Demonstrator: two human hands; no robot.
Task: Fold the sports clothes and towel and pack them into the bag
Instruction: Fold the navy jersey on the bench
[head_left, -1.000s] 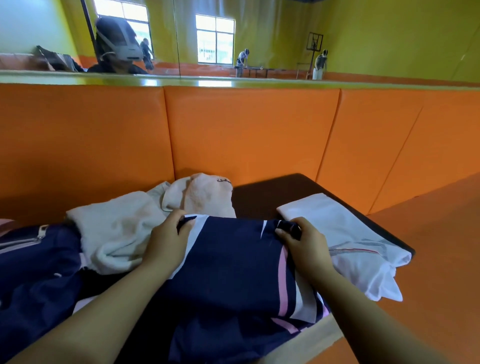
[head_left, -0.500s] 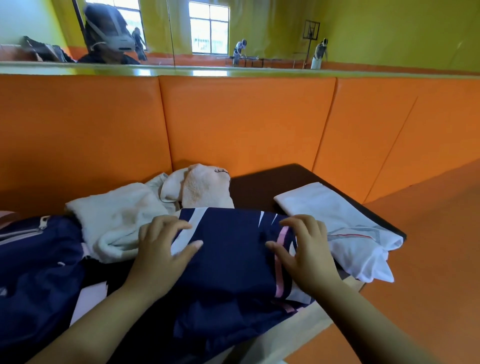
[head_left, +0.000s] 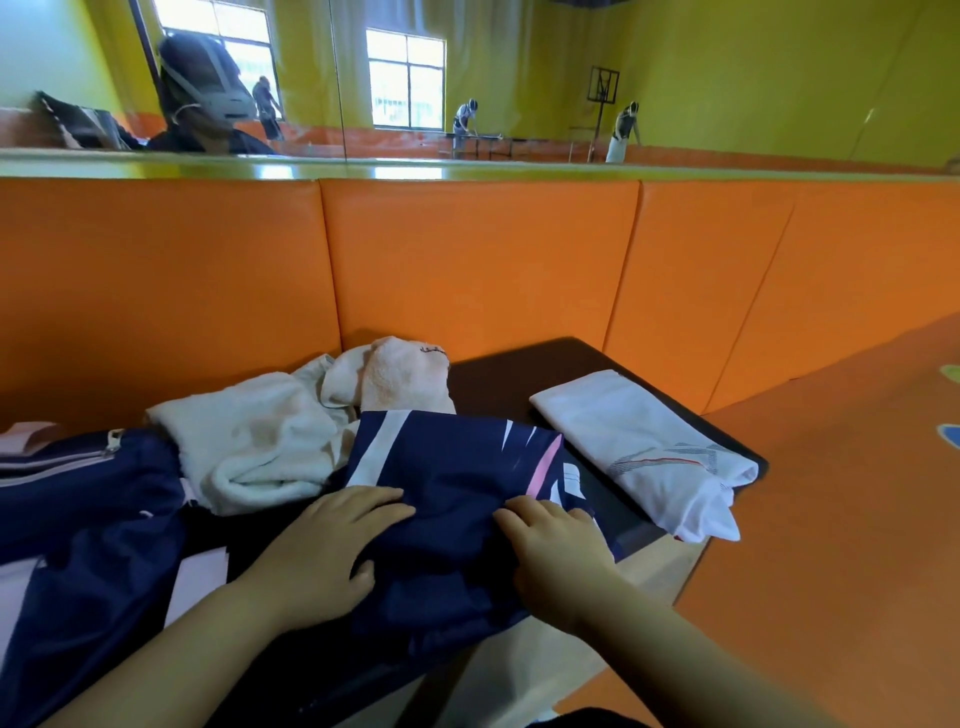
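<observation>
While I read the bench (head_left: 493, 376) from left to right, a navy zipped bag (head_left: 78, 499) lies at far left, with a crumpled white towel (head_left: 249, 452) just beside it. Of my hands, the left hand (head_left: 332, 545) lies flat, fingers released, on the navy striped garment (head_left: 452, 467) at centre. The right hand (head_left: 556, 545) rests on the garment's right part, though I cannot tell whether it pinches the cloth, and a folded white shirt (head_left: 639, 452) lies at the right end.
</observation>
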